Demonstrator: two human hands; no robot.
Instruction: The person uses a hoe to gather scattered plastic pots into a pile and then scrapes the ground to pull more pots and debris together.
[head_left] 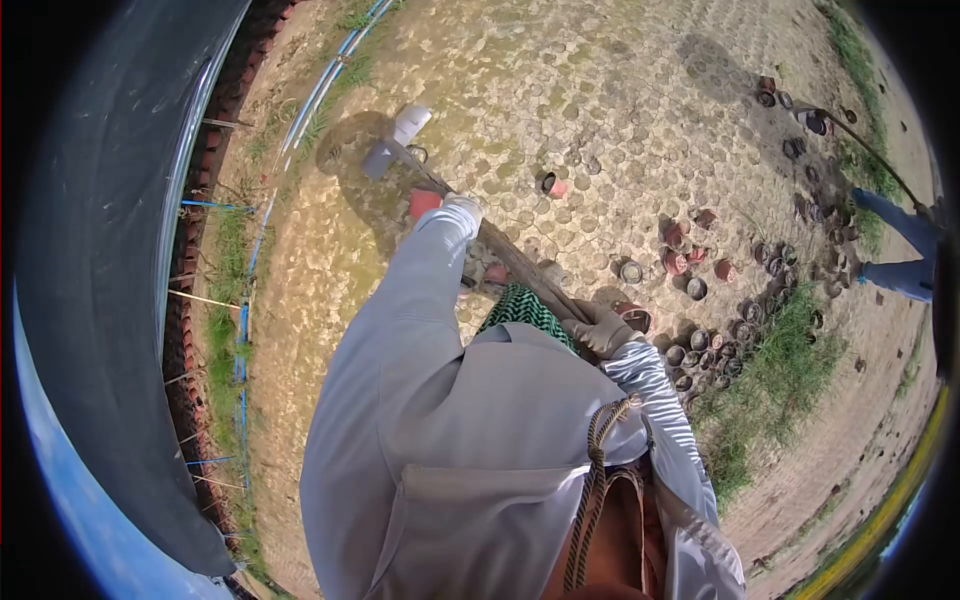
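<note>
A hoe with a long wooden handle (520, 262) slants across in front of my body. Its flat, pale metal blade (408, 124) is at the upper left, close to the ground, above a dark shadow. Further along the handle toward the blade, my gloved left hand (465, 208) is closed around the wood. My gloved right hand (605, 332) grips the rear part of the handle near my waist. A red pot (424, 203) lies beside my left wrist, and a dark-rimmed pot (634, 317) is just past my right hand. Green patterned cloth (525, 312) shows beneath the handle.
Several small red and black pots (676, 262) lie scattered on the cracked ground, with more by a grass clump (775, 385). At right, another person's jeans-clad legs (900, 270) stand near a long-handled tool (870, 150). Blue pipe (335, 65) and black sheeting (110, 250) run along the left.
</note>
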